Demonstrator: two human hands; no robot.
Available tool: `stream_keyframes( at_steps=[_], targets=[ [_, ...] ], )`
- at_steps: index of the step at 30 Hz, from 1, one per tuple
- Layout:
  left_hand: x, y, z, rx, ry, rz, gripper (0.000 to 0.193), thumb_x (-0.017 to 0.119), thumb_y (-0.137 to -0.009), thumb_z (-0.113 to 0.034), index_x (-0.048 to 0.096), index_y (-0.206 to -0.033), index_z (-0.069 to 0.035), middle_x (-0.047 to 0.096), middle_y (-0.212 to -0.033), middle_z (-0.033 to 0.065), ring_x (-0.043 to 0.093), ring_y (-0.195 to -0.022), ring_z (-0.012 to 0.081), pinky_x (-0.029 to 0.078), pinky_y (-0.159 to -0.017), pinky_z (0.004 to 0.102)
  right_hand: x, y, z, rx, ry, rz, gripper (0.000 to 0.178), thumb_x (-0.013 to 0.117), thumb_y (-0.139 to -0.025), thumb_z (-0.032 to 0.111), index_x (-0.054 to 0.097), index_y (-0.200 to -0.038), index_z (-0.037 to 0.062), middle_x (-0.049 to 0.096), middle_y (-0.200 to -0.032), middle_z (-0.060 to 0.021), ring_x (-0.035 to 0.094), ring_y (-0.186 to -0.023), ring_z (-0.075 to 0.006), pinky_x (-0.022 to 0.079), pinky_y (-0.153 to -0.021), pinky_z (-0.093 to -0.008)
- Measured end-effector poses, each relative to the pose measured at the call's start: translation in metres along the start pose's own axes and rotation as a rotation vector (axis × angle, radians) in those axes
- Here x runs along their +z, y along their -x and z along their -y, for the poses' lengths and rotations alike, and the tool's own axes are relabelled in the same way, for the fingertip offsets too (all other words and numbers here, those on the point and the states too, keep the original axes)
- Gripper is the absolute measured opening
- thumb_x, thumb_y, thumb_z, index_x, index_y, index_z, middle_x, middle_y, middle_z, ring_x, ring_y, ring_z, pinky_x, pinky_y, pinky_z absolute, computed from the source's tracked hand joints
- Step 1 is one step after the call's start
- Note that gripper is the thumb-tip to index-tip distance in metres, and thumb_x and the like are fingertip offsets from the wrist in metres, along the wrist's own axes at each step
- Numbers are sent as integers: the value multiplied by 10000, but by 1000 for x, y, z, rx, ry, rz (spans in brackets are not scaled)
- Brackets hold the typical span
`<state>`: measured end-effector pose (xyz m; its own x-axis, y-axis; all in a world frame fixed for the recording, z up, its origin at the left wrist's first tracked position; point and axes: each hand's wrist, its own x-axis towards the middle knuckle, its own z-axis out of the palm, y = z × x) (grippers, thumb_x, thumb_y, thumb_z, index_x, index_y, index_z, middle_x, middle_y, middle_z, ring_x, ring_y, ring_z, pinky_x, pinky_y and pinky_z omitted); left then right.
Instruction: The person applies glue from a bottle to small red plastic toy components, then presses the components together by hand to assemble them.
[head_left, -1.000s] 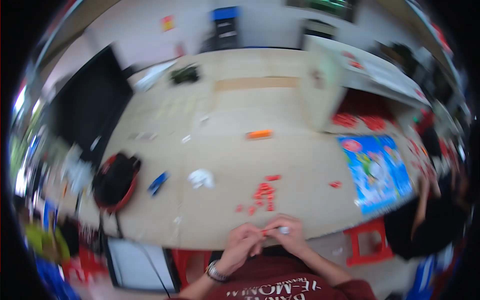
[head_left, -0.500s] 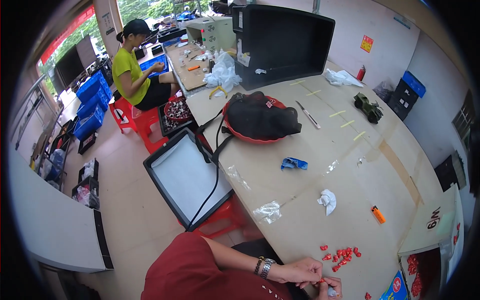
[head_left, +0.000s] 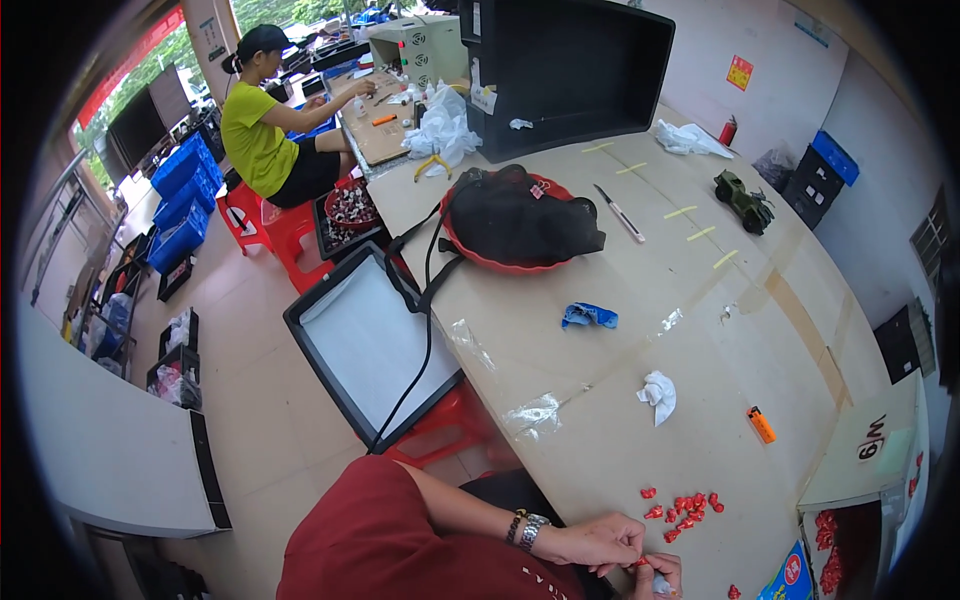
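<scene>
At the table's near edge my left hand (head_left: 600, 540), with a bracelet and a metal watch on its wrist, is closed in a pinch at a small shiny red piece (head_left: 641, 563). My right hand (head_left: 667, 568) meets it there, its fingers curled round a small whitish object (head_left: 661, 584) whose kind I cannot make out. The hands touch or nearly touch, and they hide most of the red piece. Just beyond them lies a loose cluster of similar red pieces (head_left: 688, 510). A single red piece (head_left: 734, 591) sits apart, near a blue packet (head_left: 788, 577).
An open box (head_left: 835, 470) with red pieces stands at right. On the table (head_left: 590, 450) are an orange lighter (head_left: 761, 425), crumpled tissue (head_left: 658, 397), blue wrapper (head_left: 589, 316), craft knife (head_left: 620, 213), red basin (head_left: 500, 262) under black cloth, and toy vehicle (head_left: 743, 202). A co-worker (head_left: 262, 130) sits far left.
The co-worker's arm has stretched forward over the far table. My view has shifted slightly. Both my hands keep almost the same place and grip.
</scene>
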<state>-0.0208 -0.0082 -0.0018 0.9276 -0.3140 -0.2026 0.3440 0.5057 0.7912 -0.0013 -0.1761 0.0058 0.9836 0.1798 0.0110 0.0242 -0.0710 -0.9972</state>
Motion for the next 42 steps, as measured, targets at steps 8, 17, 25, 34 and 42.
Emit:
stream_keyframes(
  at_steps=[8,17,25,34,42],
  targets=[
    [2,0,-4,2,6,-10,142,550,-893,-135,510,-857,-4,542,-638,7,505,-464,44,356,-394,188,4,-2,4,-76,-16,17,103,662,-802,8,623,-890,-31,610,-894,-120,588,-758,-181,504,-719,-291],
    [1,0,-5,16,-18,-19,164,555,-895,-147,500,-848,0,539,-633,12,504,-459,49,356,-398,192,5,-2,3,-58,-21,-13,105,657,-797,-7,619,-888,-43,610,-885,-124,589,-750,-176,506,-710,-273],
    [1,2,-2,42,-31,-7,153,542,-895,-137,498,-872,7,545,-654,18,508,-468,50,364,-404,194,3,-1,4,-67,17,14,102,650,-788,-10,626,-882,-41,606,-876,-119,585,-753,-178,505,-707,-281],
    [0,1,-2,41,-37,-12,142,538,-890,-123,498,-873,13,547,-658,20,511,-470,50,359,-406,192,6,-3,7,-77,29,15,94,613,-774,-57,620,-867,-48,602,-886,-124,584,-754,-177,503,-711,-279],
    [-1,1,-2,52,-37,-14,131,534,-889,-114,493,-860,7,546,-654,18,512,-465,52,360,-404,192,4,-4,-1,-116,35,19,103,609,-770,-67,620,-869,-43,611,-867,-123,586,-717,-168,507,-683,-273]
  ],
)
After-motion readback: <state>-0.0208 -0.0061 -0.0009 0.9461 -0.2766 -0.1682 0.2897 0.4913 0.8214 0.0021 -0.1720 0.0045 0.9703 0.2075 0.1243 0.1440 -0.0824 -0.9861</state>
